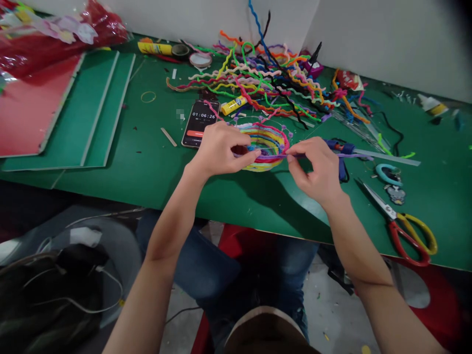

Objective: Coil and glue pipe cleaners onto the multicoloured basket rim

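A small round basket of coiled pipe cleaners [258, 167], in yellow, white, pink and blue rows, sits between my hands on the green table. My left hand [223, 150] grips its near left rim, thumb and fingers closed over the edge. A purple pipe cleaner [356, 156] runs along the near rim and sticks out to the right. My right hand [317, 167] pinches that purple strand at the basket's right side. Thin stems with small purple curls rise around the far rim. The fingertips partly hide the near edge.
Behind the basket lies a heap of loose coloured pipe cleaners [254, 73]. A phone showing a timer [195, 118] lies left, a blue glue gun [339, 146] right. Scissors [391, 211] overhang the front edge. Green boards [99, 113] and red wrapping [96, 29] occupy the left.
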